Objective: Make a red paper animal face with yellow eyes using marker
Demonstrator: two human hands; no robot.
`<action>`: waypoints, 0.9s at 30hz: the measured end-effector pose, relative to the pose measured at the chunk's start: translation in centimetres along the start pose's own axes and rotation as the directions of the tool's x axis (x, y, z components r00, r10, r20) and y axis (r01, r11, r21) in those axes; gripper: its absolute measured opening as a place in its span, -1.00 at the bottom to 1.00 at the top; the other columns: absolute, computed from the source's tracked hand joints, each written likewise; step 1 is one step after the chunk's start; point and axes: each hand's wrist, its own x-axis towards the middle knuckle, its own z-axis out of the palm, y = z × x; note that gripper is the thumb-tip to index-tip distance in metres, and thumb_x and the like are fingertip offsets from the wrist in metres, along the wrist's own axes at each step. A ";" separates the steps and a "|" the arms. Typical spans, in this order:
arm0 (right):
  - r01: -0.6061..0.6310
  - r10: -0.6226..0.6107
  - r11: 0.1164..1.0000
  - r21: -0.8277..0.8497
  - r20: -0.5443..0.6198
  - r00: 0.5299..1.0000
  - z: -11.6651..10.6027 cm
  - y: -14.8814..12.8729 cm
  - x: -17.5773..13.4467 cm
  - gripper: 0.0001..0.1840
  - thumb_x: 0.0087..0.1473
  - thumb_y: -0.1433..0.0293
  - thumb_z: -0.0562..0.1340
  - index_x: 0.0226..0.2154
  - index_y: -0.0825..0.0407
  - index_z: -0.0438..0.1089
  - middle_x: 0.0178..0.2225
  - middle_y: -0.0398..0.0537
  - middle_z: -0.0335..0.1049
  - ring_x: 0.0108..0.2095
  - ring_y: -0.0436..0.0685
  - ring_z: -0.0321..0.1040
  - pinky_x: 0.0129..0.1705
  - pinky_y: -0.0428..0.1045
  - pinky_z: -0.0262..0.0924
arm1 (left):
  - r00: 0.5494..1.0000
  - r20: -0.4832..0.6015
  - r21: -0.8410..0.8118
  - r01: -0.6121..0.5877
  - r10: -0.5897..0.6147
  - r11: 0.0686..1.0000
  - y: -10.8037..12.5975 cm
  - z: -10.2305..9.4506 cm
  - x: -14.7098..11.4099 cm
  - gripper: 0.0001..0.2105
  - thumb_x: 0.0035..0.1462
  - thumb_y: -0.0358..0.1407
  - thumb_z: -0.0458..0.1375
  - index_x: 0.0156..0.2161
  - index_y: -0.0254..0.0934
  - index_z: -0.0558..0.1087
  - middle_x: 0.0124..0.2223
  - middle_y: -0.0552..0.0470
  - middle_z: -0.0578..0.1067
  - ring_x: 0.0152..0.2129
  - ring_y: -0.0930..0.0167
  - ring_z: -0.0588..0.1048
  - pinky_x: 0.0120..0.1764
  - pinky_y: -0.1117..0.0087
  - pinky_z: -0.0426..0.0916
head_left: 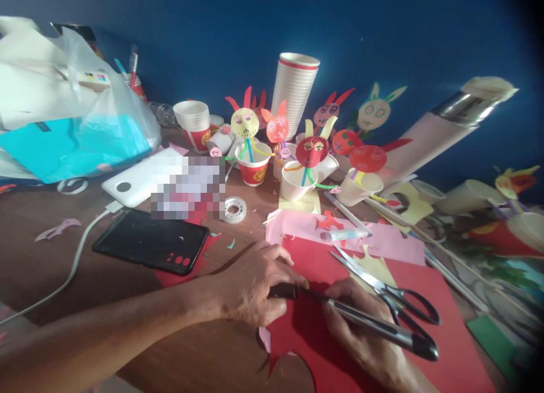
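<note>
My right hand [365, 330] grips a dark grey pen [378, 325] with a black rounded end, its tip pointing left. My left hand [259, 282] is closed around a short black pen cap [284, 291], just left of the pen's tip; the cap looks apart from the pen. Both hands are over a red paper sheet [306, 342] whose lower left edge has been cut away. Scissors [378, 285] with black handles lie on the sheet beside my right hand, blades pointing up and left. Pink paper [395, 240] lies behind, under a clear-white marker [346, 234].
Paper cups with paper faces [254, 169] stand behind the sheet, near a tall cup stack [296, 92]. Left are a black phone [148, 240], a white power bank [140, 177] with a cable and a tape roll [233, 210]. A plastic bag [106, 98] sits at back left.
</note>
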 end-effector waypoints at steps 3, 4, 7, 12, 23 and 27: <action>-0.007 0.007 1.000 0.003 -0.008 1.000 0.0 -0.1 0.2 -0.90 0.09 0.40 0.17 -0.45 -0.05 0.26 -0.68 -0.32 0.29 -0.73 -0.06 0.23 -0.66 -0.17 0.16 | 1.000 0.015 0.009 0.003 -0.003 1.000 0.1 -0.1 0.0 -0.70 -0.14 -0.49 0.10 -0.25 -0.19 0.50 -0.14 0.07 0.57 -0.05 0.25 0.38 0.01 0.21 0.20; -0.006 0.006 1.000 0.005 -0.013 1.000 0.0 -0.2 0.3 -0.91 0.09 0.41 0.17 -0.44 -0.05 0.27 -0.67 -0.31 0.31 -0.72 -0.06 0.25 -0.64 -0.17 0.17 | 1.000 0.019 0.010 0.004 -0.005 1.000 0.1 -0.1 0.0 -0.70 -0.14 -0.49 0.09 -0.26 -0.19 0.50 -0.14 0.07 0.57 -0.05 0.25 0.37 0.02 0.21 0.19; 0.005 -0.004 1.000 0.019 -0.014 1.000 0.1 -0.1 0.3 -0.93 0.08 0.43 0.18 -0.42 -0.06 0.29 -0.61 -0.26 0.38 -0.67 -0.04 0.33 -0.59 -0.17 0.24 | 1.000 0.017 0.003 0.005 -0.006 1.000 0.1 -0.1 0.0 -0.72 -0.13 -0.47 0.10 -0.26 -0.19 0.50 -0.17 0.07 0.57 -0.04 0.24 0.37 0.03 0.21 0.18; -0.024 0.024 0.999 0.026 0.003 1.000 0.1 0.0 0.3 -0.90 0.08 0.41 0.17 -0.46 -0.05 0.27 -0.67 -0.29 0.32 -0.71 -0.03 0.26 -0.64 -0.16 0.19 | 1.000 0.014 0.001 0.007 -0.007 1.000 0.0 0.0 0.0 -0.72 -0.13 -0.48 0.09 -0.26 -0.19 0.50 -0.14 0.08 0.56 -0.04 0.24 0.37 0.01 0.21 0.20; -0.173 0.192 0.947 0.270 -0.045 0.980 0.0 1.0 -0.8 -0.90 0.13 0.35 0.19 -0.41 -0.01 0.30 -0.67 -0.29 0.21 -0.71 -0.06 0.13 -0.68 -0.16 0.06 | 1.000 -0.017 -0.006 0.008 -0.009 1.000 -0.2 0.2 -0.1 -0.69 -0.17 -0.48 0.09 -0.27 -0.19 0.51 -0.19 0.05 0.57 -0.06 0.26 0.39 0.02 0.22 0.23; -0.208 0.370 0.817 0.537 -0.214 0.904 -0.1 0.9 -0.2 -0.87 0.23 0.28 0.13 -0.21 -0.03 0.28 -0.51 -0.17 0.39 -0.57 0.02 0.32 -0.59 -0.12 0.21 | 0.998 -0.071 -0.023 0.001 -0.002 1.000 -0.3 0.3 -0.2 -0.65 -0.17 -0.46 0.06 -0.23 -0.18 0.51 -0.15 0.04 0.57 -0.10 0.28 0.43 0.01 0.22 0.26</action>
